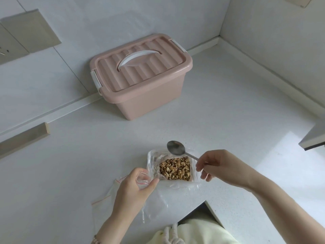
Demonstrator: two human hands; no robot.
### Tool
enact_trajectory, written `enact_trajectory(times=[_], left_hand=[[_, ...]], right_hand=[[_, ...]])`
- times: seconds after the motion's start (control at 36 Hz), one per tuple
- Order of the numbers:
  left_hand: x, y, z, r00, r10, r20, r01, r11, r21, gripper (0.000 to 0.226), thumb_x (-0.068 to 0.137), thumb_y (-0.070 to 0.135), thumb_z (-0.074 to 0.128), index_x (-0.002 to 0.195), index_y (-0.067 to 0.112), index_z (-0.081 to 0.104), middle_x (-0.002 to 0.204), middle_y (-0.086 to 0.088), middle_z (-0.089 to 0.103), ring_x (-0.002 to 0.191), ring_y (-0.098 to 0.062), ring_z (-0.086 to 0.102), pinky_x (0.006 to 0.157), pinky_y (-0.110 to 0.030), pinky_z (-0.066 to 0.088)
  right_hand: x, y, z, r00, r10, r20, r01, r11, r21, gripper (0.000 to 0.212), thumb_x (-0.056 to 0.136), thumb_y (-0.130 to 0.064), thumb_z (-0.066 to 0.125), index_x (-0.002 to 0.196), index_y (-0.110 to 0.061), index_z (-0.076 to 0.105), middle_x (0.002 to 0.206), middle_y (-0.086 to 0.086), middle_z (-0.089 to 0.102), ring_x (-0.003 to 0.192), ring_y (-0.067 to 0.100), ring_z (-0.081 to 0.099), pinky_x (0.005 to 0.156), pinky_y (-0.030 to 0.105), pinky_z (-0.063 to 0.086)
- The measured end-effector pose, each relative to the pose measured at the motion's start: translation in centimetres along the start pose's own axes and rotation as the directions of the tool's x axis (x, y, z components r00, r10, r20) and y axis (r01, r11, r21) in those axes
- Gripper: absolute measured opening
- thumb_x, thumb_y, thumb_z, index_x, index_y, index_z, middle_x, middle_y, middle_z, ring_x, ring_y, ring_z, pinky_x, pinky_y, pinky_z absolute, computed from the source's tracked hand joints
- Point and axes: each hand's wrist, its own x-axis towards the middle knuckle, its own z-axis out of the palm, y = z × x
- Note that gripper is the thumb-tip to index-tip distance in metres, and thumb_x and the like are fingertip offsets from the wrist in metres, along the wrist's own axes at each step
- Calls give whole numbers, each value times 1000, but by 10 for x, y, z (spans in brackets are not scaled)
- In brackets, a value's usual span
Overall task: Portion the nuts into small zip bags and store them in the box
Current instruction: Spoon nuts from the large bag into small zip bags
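Observation:
A clear bag of walnut pieces (175, 168) lies open on the white counter (219, 124) near its front edge. My right hand (216, 164) pinches the handle of a metal spoon (176, 147); its empty bowl hovers just above the far edge of the nuts. To the left, my left hand (133, 189) grips a small clear zip bag (143, 178) with a red strip, holding its mouth up beside the nut bag. More empty zip bags (103, 199) lie flat under my left forearm. The pink storage box (140, 76) stands at the back with its lid shut.
The box sits against the rear wall, its white handle (139, 58) folded down and its white side latches closed. Walls meet in a corner at the back right. A notch in the counter's front edge (202, 210) opens just below the bags.

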Motion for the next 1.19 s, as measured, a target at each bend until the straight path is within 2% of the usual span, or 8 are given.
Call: enact_trajectory(times=[0.14,0.31,0.44,0.64,0.75,0.86,1.03,1.19], left_hand=[[0,-1,3,1000,4,16,-4,1000,-2,23,72,38,76,85,30,58,76,16,65,82,5,60,68,-12,40],[3,2,5,1000,12,28,-12,1000,17,22,72,39,75,82,34,55,80,13,65,84,5,59,66,-10,39],[5,4,7,999,25,48,-28,998,59,24,73,41,73,83,36,52,83,17,62,84,8,55,64,-6,37],[8,-6,15,996,80,43,-84,992,91,25,74,31,75,87,26,53,91,21,49,84,8,48,72,0,34],[9,-16,22,992,47,120,-59,994,91,25,75,30,74,85,23,52,108,28,39,102,5,45,73,3,30],[12,-21,30,978,6,210,-19,998,61,23,77,31,73,86,22,54,136,17,37,129,-2,37,84,-8,26],[16,-19,39,966,15,257,-21,1000,22,23,78,34,71,90,22,56,149,12,29,134,-3,30,92,-11,21],[16,-22,43,966,39,256,-39,999,-6,22,77,32,72,89,23,56,149,10,29,131,3,26,94,-9,18]], right_hand=[[-7,7,-1,983,-178,41,173,979,105,5,81,-16,65,86,-17,65,85,2,68,86,18,66,79,26,52],[0,12,11,867,-327,-377,290,945,-154,41,79,-63,46,58,-29,50,51,-8,52,48,6,44,51,16,36],[6,20,14,816,-301,-493,231,952,-199,50,86,-55,26,57,-19,46,49,-4,50,52,8,50,50,16,38],[11,48,24,778,-211,-591,166,978,-129,37,96,-19,37,62,-18,49,56,4,61,61,10,58,55,12,42],[16,64,37,781,-127,-612,146,989,-20,36,97,-17,38,63,-17,51,58,2,63,60,7,61,57,10,44],[21,75,50,802,46,-596,110,969,223,35,97,-21,37,71,-12,59,61,6,67,60,14,65,64,25,52],[25,89,56,816,144,-559,93,923,373,36,96,-27,38,78,-8,63,65,5,70,64,18,69,64,25,57],[20,91,57,878,-51,-475,111,989,101,28,94,-16,44,75,-22,63,65,2,67,63,8,65,62,14,51]])
